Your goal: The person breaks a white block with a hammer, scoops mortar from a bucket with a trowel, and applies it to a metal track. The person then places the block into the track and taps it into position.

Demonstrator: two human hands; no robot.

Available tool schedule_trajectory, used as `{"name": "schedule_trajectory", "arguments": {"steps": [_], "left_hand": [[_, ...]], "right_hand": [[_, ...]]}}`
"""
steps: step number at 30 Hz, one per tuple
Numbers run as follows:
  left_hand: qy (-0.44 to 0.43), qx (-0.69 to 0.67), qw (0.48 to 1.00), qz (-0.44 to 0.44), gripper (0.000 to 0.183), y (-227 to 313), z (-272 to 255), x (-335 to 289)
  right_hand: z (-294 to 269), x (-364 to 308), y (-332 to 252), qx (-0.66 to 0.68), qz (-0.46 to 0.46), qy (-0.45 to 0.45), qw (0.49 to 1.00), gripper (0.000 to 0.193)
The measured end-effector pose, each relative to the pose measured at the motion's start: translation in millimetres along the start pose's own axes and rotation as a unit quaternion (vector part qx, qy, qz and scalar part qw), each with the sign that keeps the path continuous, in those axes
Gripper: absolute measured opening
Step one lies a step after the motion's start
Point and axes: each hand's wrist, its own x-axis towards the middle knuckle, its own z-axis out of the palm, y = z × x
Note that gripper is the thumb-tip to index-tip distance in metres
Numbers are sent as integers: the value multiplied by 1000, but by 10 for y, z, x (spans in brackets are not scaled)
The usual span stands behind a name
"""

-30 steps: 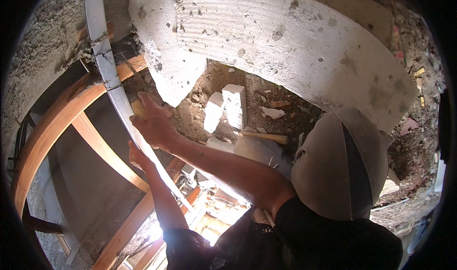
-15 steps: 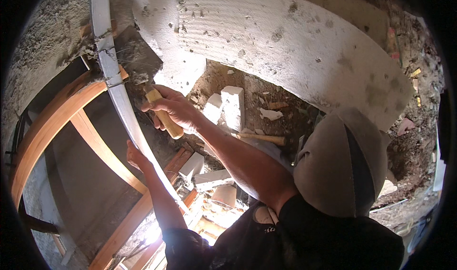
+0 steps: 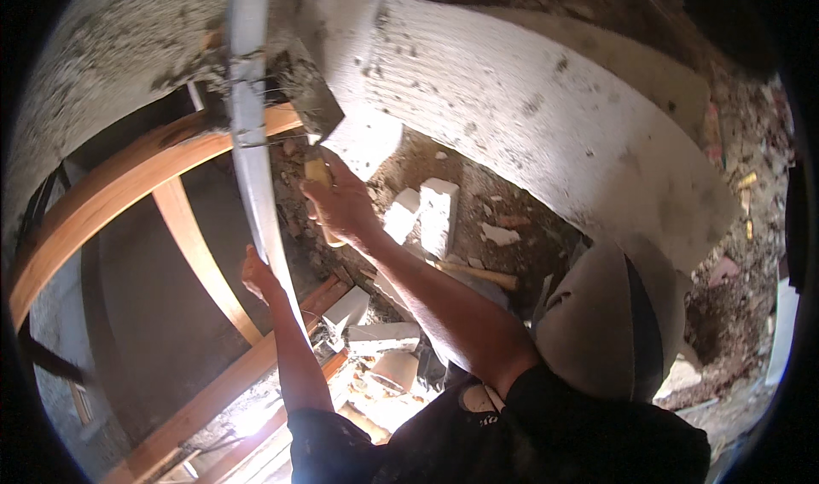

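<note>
My right hand [image 3: 344,204] is wrapped around the light wooden handle of a trowel [image 3: 319,177]. Its dark, mortar-smeared blade points up toward a big pale block [image 3: 529,100]. A long grey bar [image 3: 256,172] with dark mortar stuck to it runs down the view, just left of the trowel. My left hand [image 3: 258,277] is closed with the thumb up, at the bar's left edge, and my wrist crosses in front of the bar. What lies inside those fingers, if anything, is hidden.
A curved wooden frame [image 3: 119,198] with ribs stands at the left under a rough wall [image 3: 119,83]. White block pieces [image 3: 438,219], a wooden tool handle [image 3: 482,276] and rubble lie beyond my right forearm. Grey fabric with a dark stripe [image 3: 589,322] bulges at the lower right.
The view has turned, so the bar and frame sit farther right in it. The trowel, still in my right hand, has its handle steeper and its blade more visible. The left hand stays by the bar.
</note>
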Motion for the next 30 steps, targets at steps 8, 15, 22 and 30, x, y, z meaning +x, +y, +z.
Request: {"name": "schedule_trajectory", "arguments": {"steps": [8,15,22,30], "left_hand": [[13,-14,1000,-25,52,111,-75,-32],[-6,-45,999,-23,50,24,-105,-38],[-44,-68,993,-91,48,108,-261,-105],[-33,-107,989,-99,47,73,-305,-126]], "right_hand": [[-130,-110,-115,84,15,-117,989,61],[-22,-421,-296,41,-135,-19,990,58],[350,-820,-725,-140,-341,35,929,48],[584,-409,-755,-324,-355,-54,875,52]]}}
